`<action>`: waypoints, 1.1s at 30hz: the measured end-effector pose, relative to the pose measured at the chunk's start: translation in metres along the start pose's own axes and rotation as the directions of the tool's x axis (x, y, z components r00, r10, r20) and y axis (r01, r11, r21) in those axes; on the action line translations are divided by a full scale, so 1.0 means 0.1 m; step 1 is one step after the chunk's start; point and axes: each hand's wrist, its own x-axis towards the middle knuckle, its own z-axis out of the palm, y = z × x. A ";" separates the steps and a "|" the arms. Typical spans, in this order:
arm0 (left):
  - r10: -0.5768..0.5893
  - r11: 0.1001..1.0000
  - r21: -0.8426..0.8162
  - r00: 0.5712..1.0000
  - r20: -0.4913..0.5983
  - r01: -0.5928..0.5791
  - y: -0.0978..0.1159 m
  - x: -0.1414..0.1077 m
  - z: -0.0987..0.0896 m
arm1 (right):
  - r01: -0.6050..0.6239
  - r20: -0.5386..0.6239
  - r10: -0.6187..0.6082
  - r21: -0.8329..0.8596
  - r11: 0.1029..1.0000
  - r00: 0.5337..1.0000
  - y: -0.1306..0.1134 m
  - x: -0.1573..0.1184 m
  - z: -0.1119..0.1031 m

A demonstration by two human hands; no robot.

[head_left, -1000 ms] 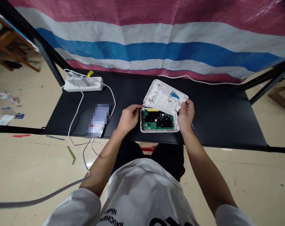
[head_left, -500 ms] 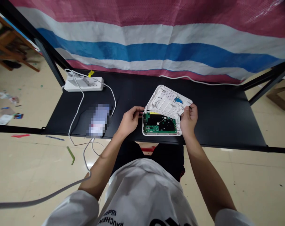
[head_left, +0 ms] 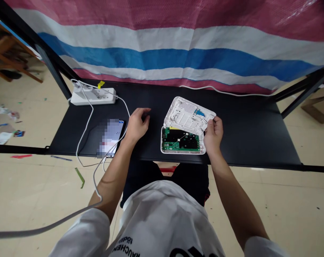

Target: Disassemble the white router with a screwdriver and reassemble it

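Observation:
A white plastic device case lies apart on the black tabletop. Its lower half (head_left: 183, 152) holds a green circuit board (head_left: 175, 146) with black plates and a thin wire across it. The white cover (head_left: 184, 116), its ribbed inner side and a blue piece facing up, leans tilted over the back of the lower half. My right hand (head_left: 214, 134) pinches the cover at its right corner. To the left of the case my left hand (head_left: 138, 124) hovers over the tabletop, apart from the case, with nothing visible in it and its thumb and fingers apart.
A smartphone (head_left: 112, 137) with a cable lies left of my left hand. Behind it stands a white power strip (head_left: 108, 97) with plugs. White cords (head_left: 90, 117) run over the table and across my left forearm. A striped sheet (head_left: 172, 59) hangs behind the black table (head_left: 247, 132).
My left hand has moved left, away from the left edge of the case. My right hand still holds the cover, which has hardly shifted.

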 end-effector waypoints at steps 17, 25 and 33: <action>0.402 0.914 -0.041 0.887 0.227 -0.404 0.94 0.36 0.19 | -0.023 0.192 0.029 -0.034 0.999 0.981 -0.23 0.17 0.09; 0.335 0.898 0.141 0.854 0.398 -0.417 1.01 0.61 0.34 | 0.049 0.279 -0.019 -0.102 0.994 0.960 -0.25 0.29 0.04; 0.336 0.871 0.230 0.868 0.367 -0.434 1.01 0.61 0.40 | 0.696 0.612 -0.400 -0.375 0.613 0.682 -0.67 0.58 0.06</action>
